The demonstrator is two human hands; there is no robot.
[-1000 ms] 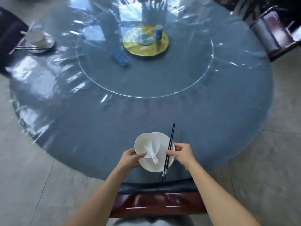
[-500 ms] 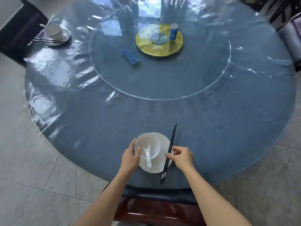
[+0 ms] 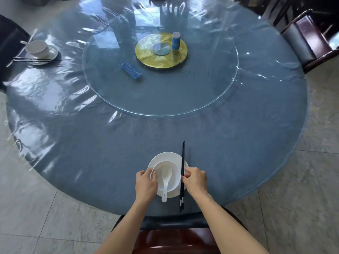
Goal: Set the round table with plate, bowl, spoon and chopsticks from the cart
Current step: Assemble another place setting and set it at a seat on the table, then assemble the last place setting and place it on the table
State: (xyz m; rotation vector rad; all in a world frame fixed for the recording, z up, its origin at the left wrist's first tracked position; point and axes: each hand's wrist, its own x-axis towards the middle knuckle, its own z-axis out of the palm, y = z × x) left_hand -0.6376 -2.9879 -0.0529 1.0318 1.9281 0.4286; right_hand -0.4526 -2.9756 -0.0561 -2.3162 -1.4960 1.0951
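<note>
The white plate (image 3: 166, 156) sits flat by the near edge of the blue round table (image 3: 110, 143), with a white bowl (image 3: 175, 177) upright on it, a white spoon (image 3: 165, 183) resting inside with its handle over the near rim, and black chopsticks (image 3: 182, 162) paired across the plate's right edge.

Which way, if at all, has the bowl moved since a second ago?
Yes. The bowl has slid from the plate's far-left part toward its near rim, closer to the table's near edge.
</note>
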